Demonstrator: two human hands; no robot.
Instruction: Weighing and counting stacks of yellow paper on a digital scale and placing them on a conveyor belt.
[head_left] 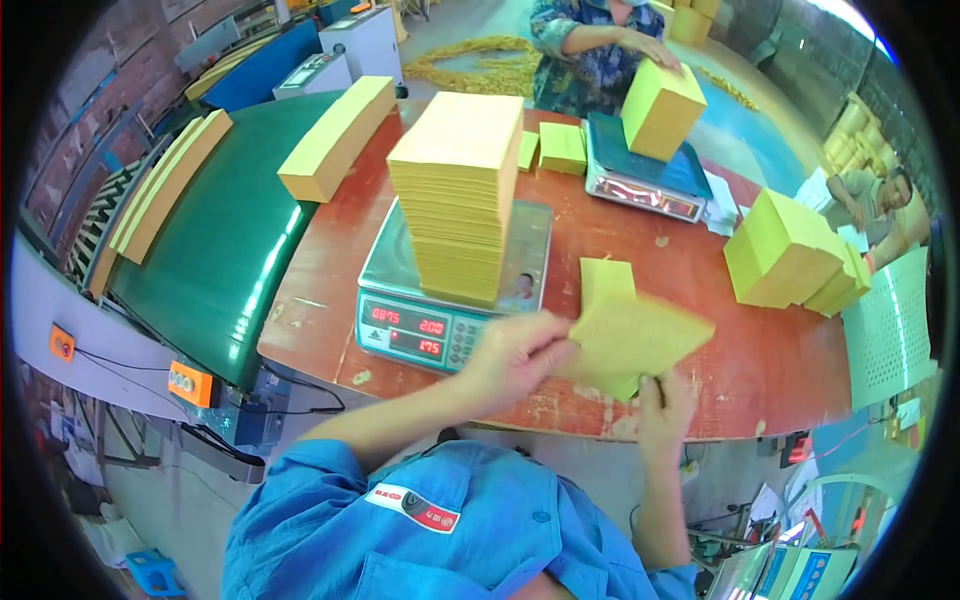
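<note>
Sheets [630,335], a thin yellow bundle, sit pinched in both hands just above the near table [780,370] edge, right of the scale [450,300]. Left hand [515,355] has fingers curled shut over the bundle's left edge; right hand [665,405] grips from below, thumb up, fingers mostly hidden so can't tell how tight.

Stack [455,195] on the scale is tall & leans a bit toward me, w/ its foot close to the pan's front. Risk, as I see it: dropping more sheets on top off-centre, or a bump from the left wrist, could tip it or slide the top layers off.

Bundle itself is fanned & skewed, so loose sheets may slip out near the edge & go to the floor. Co-worker's block [662,105] across the table on the 2nd scale [640,180] is well apart, no clash.
</note>
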